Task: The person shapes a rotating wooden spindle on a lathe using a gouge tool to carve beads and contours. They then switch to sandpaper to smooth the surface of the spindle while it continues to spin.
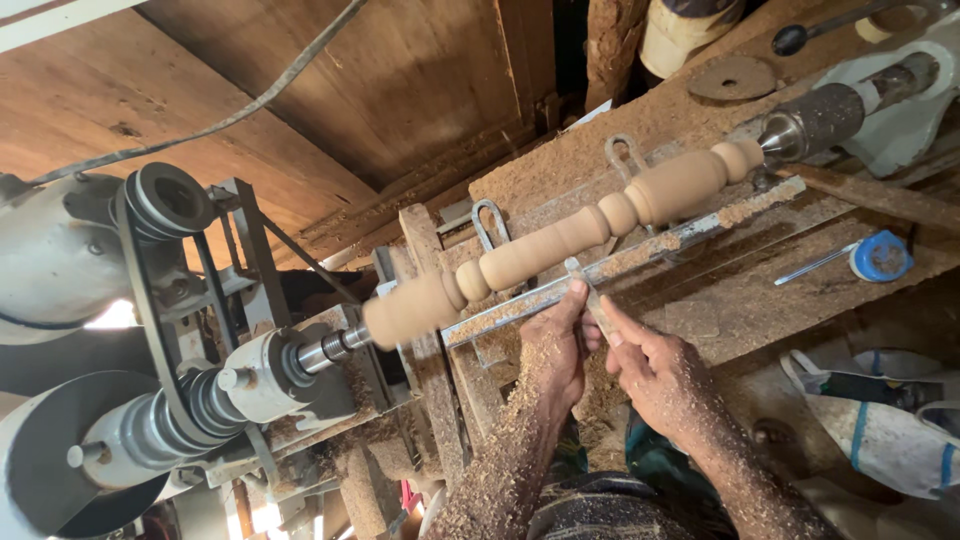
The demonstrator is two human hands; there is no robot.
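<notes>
Both hands pinch a thin metal chisel (590, 295), left hand (556, 345) and right hand (655, 370) closed around it, steadying it on the tool rest (640, 255) against the turned wooden spindle (560, 240) mounted along the lathe bed (760, 290).

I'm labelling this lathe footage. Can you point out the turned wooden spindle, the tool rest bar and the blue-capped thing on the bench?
turned wooden spindle (560, 238): head view, on its middle section.
tool rest bar (640, 255): head view, on its sawdust-covered top edge.
blue-capped thing (882, 256): head view, on the blue cap.
</notes>
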